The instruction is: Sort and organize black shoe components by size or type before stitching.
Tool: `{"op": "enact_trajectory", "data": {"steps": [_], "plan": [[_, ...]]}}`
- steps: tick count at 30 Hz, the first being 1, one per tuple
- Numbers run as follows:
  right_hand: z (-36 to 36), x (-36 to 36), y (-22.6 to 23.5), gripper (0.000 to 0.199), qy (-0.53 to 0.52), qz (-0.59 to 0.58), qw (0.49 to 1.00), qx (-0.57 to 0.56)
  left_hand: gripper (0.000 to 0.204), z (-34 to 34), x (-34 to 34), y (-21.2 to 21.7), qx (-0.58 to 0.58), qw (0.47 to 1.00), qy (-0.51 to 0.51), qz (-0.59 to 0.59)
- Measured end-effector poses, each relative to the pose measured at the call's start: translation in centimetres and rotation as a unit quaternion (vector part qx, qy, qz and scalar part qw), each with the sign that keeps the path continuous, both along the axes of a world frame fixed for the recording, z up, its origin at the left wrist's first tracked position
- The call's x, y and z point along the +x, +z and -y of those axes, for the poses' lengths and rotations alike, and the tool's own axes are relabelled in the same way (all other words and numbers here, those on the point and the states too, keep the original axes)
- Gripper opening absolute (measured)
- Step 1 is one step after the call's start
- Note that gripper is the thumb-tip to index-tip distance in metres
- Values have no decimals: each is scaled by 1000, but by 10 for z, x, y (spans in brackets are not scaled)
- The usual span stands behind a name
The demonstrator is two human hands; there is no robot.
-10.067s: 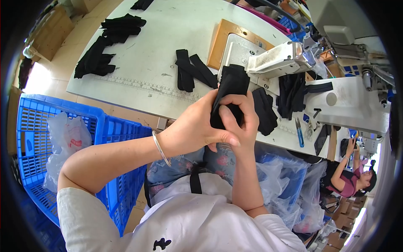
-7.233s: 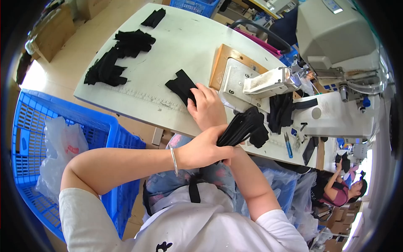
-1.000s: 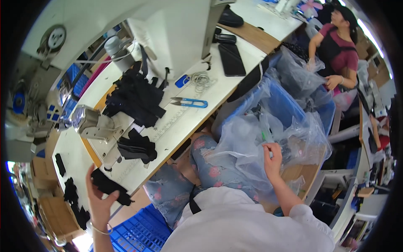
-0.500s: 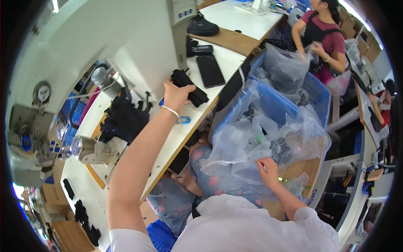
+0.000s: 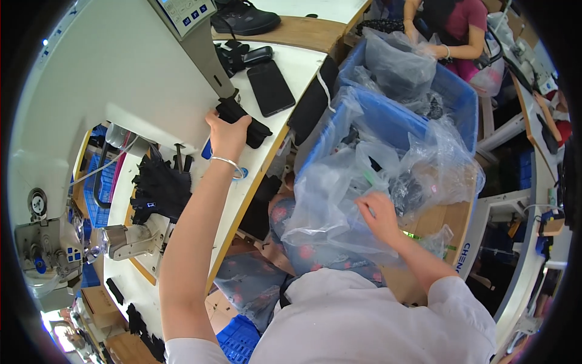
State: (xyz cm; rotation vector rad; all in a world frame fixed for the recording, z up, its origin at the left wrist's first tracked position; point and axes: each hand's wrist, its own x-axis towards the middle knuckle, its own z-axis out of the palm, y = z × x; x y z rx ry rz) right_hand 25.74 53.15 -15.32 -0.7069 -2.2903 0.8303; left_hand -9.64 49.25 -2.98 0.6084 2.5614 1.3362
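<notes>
On the white table, near its right edge, my left hand is closed round a rolled bundle of black fabric. A black phone lies just beyond it. To the left, a pile of black fabric pieces rests by the sewing machine. My right hand is over the clear plastic bags that spill from a blue bin. Its fingers are curled with the thumb close to them; whether they grip the plastic is hidden.
The large pale machine body rises at the left of the table. A black shoe stands at the back. Across the bins a co-worker has both hands at a plastic bag. A blue crate is below the table.
The view has shifted, so the table and my left hand appear farther left. My left hand keeps the fabric bundle. My right hand has moved forward over the plastic. The co-worker's hands have come together.
</notes>
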Motion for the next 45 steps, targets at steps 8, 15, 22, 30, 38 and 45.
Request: {"op": "enact_trajectory", "data": {"steps": [8,15,22,30,38,45], "plan": [[-69,-179,79,30,55,-121,978,164,83,-11,28,9,-42,998,28,-31],[-88,-216,75,32,53,-35,970,233,78,-12,29,-5,19,997,51,-57],[-87,-230,73,37,32,-72,967,241,80,-20,19,-13,-148,970,142,-127],[-28,-212,85,63,109,-77,987,89,86,-26,16,-21,-123,973,155,-122],[-43,-228,80,37,53,-140,945,291,54,27,24,-18,-135,952,-5,-276],[-36,-231,76,44,49,-85,945,313,45,32,36,-15,-172,938,-77,-291]]}}
